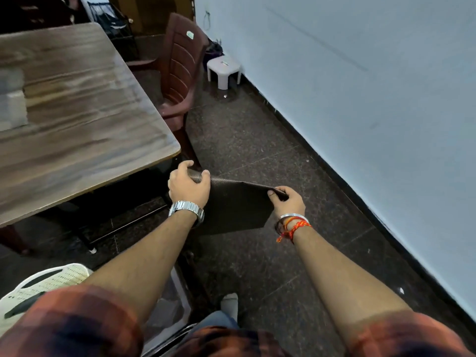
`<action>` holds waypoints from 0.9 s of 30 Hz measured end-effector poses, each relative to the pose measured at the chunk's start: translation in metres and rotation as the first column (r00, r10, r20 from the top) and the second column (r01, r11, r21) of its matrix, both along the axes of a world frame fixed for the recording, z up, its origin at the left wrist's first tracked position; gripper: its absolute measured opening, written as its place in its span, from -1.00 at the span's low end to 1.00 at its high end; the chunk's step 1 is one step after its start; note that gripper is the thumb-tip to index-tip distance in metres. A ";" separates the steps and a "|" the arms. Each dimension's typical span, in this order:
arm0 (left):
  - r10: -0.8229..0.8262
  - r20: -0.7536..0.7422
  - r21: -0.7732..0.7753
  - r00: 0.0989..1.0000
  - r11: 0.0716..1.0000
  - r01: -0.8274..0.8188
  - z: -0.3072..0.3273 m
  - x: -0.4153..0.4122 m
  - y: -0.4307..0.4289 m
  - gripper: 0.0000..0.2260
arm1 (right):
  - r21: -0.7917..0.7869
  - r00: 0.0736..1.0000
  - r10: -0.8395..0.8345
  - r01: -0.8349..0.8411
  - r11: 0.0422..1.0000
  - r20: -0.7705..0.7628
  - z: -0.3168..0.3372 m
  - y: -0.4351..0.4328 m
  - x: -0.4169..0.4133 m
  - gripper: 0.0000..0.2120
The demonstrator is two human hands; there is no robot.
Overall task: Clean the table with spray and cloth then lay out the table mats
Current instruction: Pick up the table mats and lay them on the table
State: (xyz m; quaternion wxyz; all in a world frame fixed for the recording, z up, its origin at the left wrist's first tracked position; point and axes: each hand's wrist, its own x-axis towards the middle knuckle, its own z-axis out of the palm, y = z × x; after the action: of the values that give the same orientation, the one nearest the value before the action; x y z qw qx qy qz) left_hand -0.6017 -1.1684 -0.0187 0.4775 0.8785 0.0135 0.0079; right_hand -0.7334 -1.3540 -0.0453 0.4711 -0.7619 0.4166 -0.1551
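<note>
A dark brown woven table mat (238, 206) hangs in the air over the floor, just off the table's near right corner. My left hand (186, 185) grips its upper left edge, and my right hand (288, 202) pinches its upper right edge. The mat droops between them, its lower part hanging down. The wooden table (85, 117) lies to the left, its top streaked and shiny. A grey patch (11, 101) at the table's left edge is too blurred to identify. No spray bottle is in view.
A dark red plastic chair (180, 70) stands at the table's far right side. A small white stool (224, 70) sits by the pale blue wall (360, 86). A white plastic chair (43, 284) is at my lower left. Dark speckled floor (257, 140) lies between table and wall.
</note>
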 end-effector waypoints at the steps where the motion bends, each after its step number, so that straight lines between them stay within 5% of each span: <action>1: 0.015 0.000 -0.004 1.000 1.000 -0.015 0.002 0.011 -0.005 -0.61 | -0.003 1.000 0.016 -0.016 1.000 -0.002 0.004 -0.008 0.015 -0.94; 5: 0.072 0.016 -0.055 0.997 0.996 -0.071 0.022 0.064 -0.025 -0.64 | -0.017 0.998 0.027 -0.026 1.000 0.053 0.030 -0.031 0.082 -0.97; 11: 0.264 -0.029 -0.065 0.964 0.962 -0.265 0.034 0.124 -0.037 -0.57 | 0.024 0.981 -0.094 0.091 0.996 0.171 0.054 -0.047 0.171 -0.55; 14: 0.340 -0.052 -0.078 0.939 0.936 -0.343 0.028 0.156 -0.041 -0.50 | 0.085 0.965 -0.115 0.097 0.992 0.235 0.052 -0.060 0.216 -0.57; 22: 0.556 -0.025 -0.141 0.831 0.821 -0.553 0.034 0.241 -0.067 -0.61 | -0.140 0.929 0.259 -0.229 0.963 0.265 0.051 -0.093 0.354 -0.78; 27: 0.643 0.078 -0.190 0.762 0.760 -0.622 0.045 0.283 -0.084 -0.73 | 0.004 0.890 0.378 -0.392 0.920 0.254 0.068 -0.082 0.431 -0.77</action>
State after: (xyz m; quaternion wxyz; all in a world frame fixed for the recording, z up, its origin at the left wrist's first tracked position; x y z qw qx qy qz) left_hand -0.3183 -1.2522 0.0264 0.5122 0.7801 0.2771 0.2290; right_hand -0.3022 -1.4356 0.0229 0.5615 -0.7906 0.1992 -0.1414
